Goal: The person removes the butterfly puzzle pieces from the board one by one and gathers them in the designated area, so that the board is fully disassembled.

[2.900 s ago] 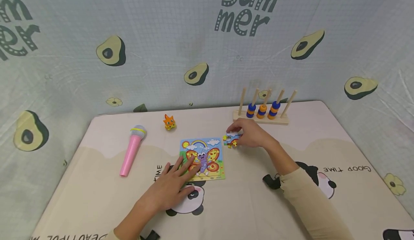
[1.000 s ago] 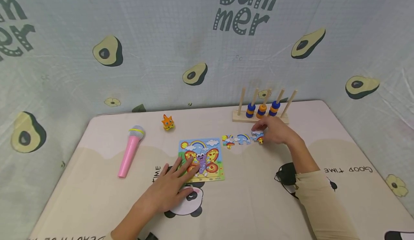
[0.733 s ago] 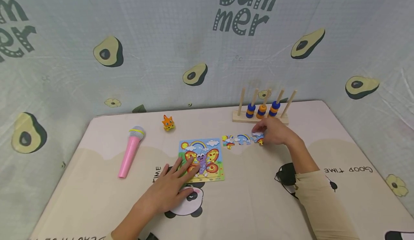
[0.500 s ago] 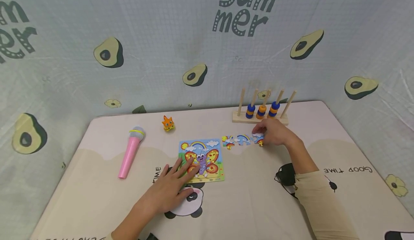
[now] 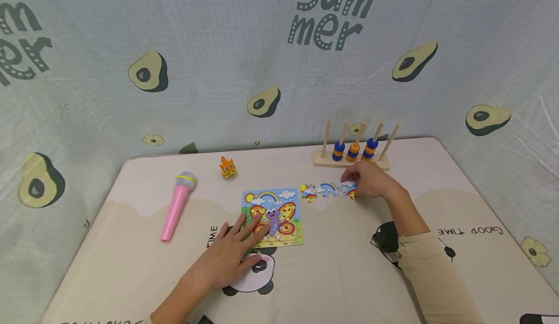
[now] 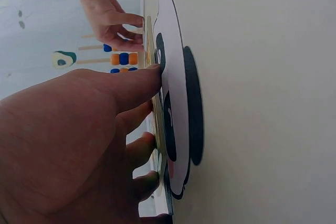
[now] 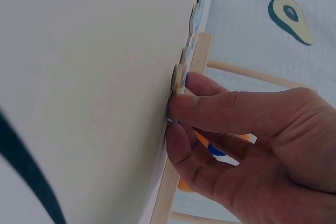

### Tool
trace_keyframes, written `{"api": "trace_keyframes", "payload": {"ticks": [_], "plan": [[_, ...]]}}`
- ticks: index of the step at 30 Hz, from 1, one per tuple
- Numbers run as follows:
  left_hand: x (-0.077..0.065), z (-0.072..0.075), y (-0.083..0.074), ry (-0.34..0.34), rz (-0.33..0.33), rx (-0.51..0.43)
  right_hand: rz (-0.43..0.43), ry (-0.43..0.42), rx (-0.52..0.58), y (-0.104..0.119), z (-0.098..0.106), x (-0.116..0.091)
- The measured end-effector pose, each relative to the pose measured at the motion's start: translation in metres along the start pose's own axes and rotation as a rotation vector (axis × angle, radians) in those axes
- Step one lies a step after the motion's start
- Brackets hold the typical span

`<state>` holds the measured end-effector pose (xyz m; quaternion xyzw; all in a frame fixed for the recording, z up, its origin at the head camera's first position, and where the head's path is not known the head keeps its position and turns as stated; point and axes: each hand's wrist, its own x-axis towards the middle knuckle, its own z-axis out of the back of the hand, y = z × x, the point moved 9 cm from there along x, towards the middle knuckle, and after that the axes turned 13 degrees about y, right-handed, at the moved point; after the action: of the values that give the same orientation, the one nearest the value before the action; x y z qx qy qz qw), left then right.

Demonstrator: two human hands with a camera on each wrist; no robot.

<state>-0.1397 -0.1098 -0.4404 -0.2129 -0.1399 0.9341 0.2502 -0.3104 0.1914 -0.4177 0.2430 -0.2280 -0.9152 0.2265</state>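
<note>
My left hand (image 5: 223, 260) rests flat with spread fingers on the lower left of a butterfly jigsaw puzzle (image 5: 287, 209). From the left wrist view, the fingertips lie along the puzzle's thin edge (image 6: 157, 135). Right of the puzzle, a sun-and-cloud puzzle piece (image 5: 308, 191) and a rainbow puzzle piece (image 5: 328, 188) lie in a row. At the row's right end, my right hand (image 5: 369, 179) pinches a third puzzle piece (image 5: 349, 188), partly hidden by the fingers. The right wrist view shows its thumb and fingertips low at the tabletop, by the thin pieces.
A wooden bead rack (image 5: 325, 161) with blue and orange rings stands just behind my right hand. A pink toy microphone (image 5: 175, 210) lies at the left, and a small orange toy figure (image 5: 228, 168) stands at the back. A patterned cloth wall (image 5: 209, 101) borders the table.
Since the oldest frame my right hand has moved right, and separate pieces now show in a row beside the puzzle. Over the last second both hands stay almost still.
</note>
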Motion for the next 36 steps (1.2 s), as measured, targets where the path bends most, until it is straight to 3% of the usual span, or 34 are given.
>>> {"api": "trace_keyframes", "payload": {"ticks": [16, 24, 36], "plan": [[-0.002, -0.003, -0.004, 0.02, -0.02, -0.023, -0.052, 0.013, 0.022, -0.004, -0.006, -0.003], [-0.001, 0.003, -0.003, -0.02, -0.025, 0.01, -0.04, 0.0, 0.008, 0.003, 0.002, -0.004], [-0.003, 0.005, -0.002, -0.003, -0.016, -0.001, -0.02, -0.011, -0.012, 0.013, 0.0, -0.002]]}}
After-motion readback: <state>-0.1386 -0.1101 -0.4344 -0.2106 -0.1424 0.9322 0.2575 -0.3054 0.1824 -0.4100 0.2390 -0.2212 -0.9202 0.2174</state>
